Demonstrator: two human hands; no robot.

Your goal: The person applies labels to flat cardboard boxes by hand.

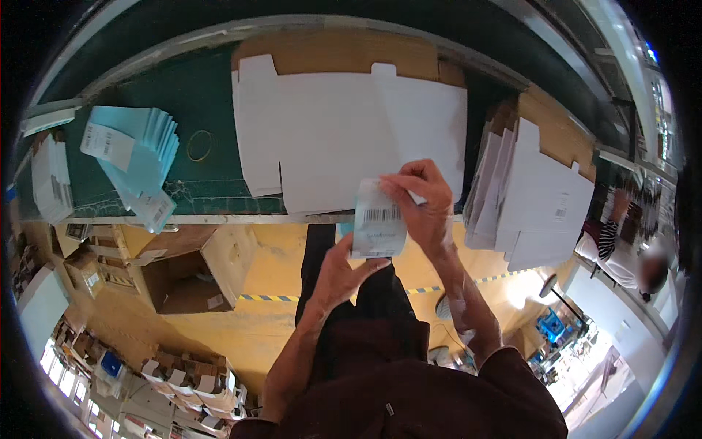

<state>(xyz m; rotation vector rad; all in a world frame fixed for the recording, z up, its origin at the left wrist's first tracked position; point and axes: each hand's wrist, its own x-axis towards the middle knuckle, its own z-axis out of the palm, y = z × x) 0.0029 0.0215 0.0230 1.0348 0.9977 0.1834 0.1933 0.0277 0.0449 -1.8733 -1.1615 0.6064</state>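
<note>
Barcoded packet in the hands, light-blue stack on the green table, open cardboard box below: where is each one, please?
Barcoded packet (379, 228), head view: near the middle of its front face.
Light-blue stack (148, 159), head view: blue surface near its middle.
Open cardboard box (228, 257), head view: brown side panel right of its opening.

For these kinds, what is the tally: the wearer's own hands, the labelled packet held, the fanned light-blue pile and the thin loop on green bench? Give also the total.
Hands: 2 (left hand, right hand)
Labelled packet: 1
Light-blue pile: 1
Thin loop: 1
Total: 5
</note>
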